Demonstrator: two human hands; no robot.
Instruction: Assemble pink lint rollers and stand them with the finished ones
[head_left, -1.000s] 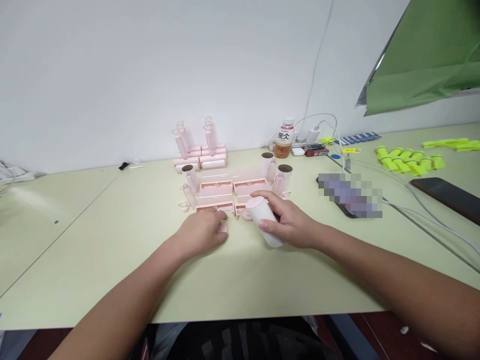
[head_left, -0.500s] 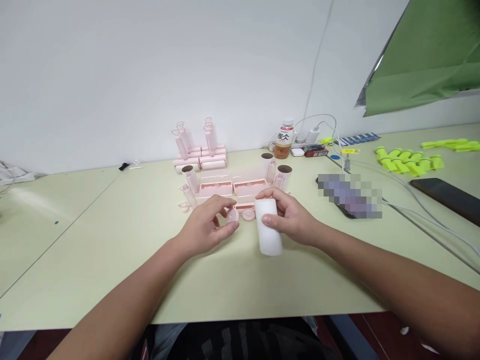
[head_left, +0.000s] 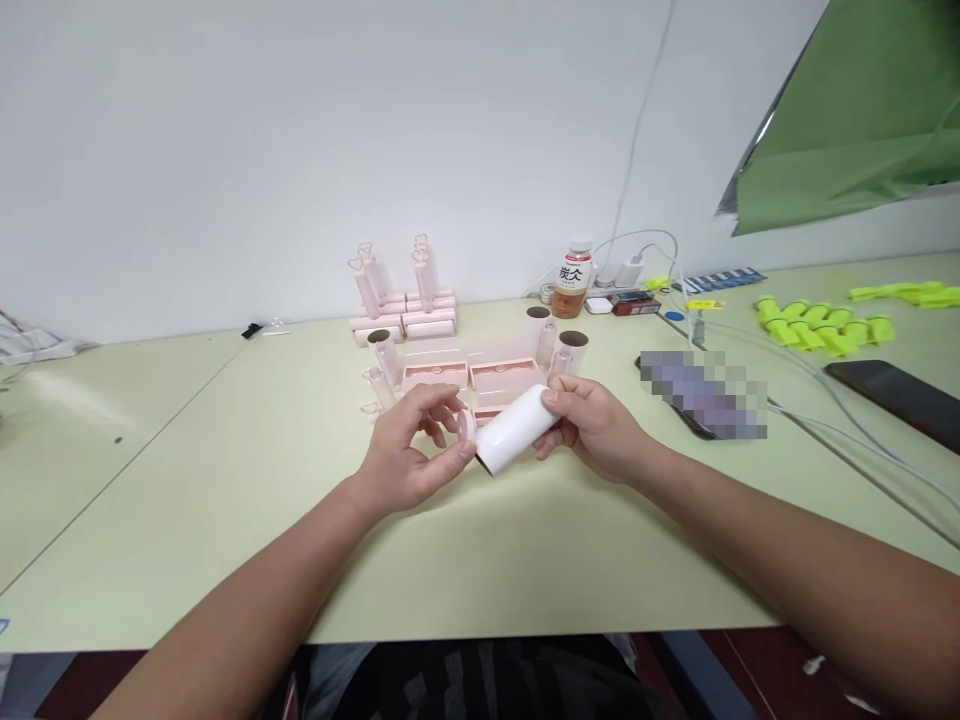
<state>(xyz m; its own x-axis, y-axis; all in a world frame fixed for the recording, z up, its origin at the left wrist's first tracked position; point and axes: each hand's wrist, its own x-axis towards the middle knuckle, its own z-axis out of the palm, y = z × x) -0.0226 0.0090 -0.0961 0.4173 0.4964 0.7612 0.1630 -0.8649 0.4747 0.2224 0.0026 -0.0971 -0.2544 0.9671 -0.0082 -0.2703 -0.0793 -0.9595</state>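
Between its thumb and fingers my left hand pinches a small round pink cap. My right hand grips a white roll by its upper right end. The roll is tilted, its lower left end close to the cap; I cannot tell whether they touch. Just beyond my hands lie open pink boxes. Brown-lined tubes and clear pink bottles stand on both sides of them.
At the wall, slim pink wands with looped tops stand by pink boxes. A drink bottle, white cables, phones and several neon yellow pieces occupy the right side of the table.
My right hand has tipped the white roll from near upright to a slant, bringing its lower end left toward the pink cap. The cap has turned edge-on in my left hand.
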